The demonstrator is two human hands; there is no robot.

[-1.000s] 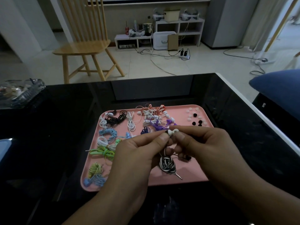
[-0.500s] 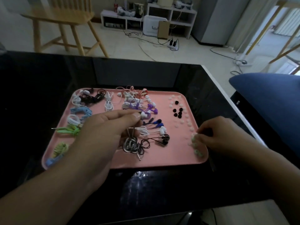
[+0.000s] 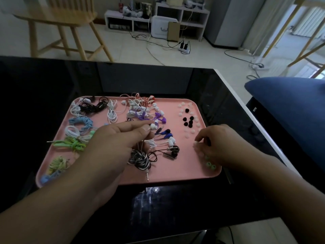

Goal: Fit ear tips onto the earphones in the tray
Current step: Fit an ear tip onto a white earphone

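A pink tray (image 3: 177,175) on the black table holds several bundled earphones in white, black, blue, green and purple. My left hand (image 3: 116,138) pinches a white earbud (image 3: 152,127) whose black-and-white striped cable bundle (image 3: 139,160) hangs below onto the tray. Loose white ear tips (image 3: 190,132) and black ear tips (image 3: 188,120) lie along the tray's right side, with two green tips (image 3: 210,165) near the front right corner. My right hand (image 3: 221,145) is curled over the white tips there, fingertips pinching a white ear tip (image 3: 195,143).
The table's white right edge (image 3: 263,131) runs close to the tray. A blue cushion (image 3: 288,106) lies to the right. Beyond the table stand a wooden chair (image 3: 66,27), white shelving (image 3: 158,20) and floor cables.
My right hand left the earbud and went to the loose tips on the tray's right side. My left hand keeps holding the earbud. The camera view shifted downward and right.
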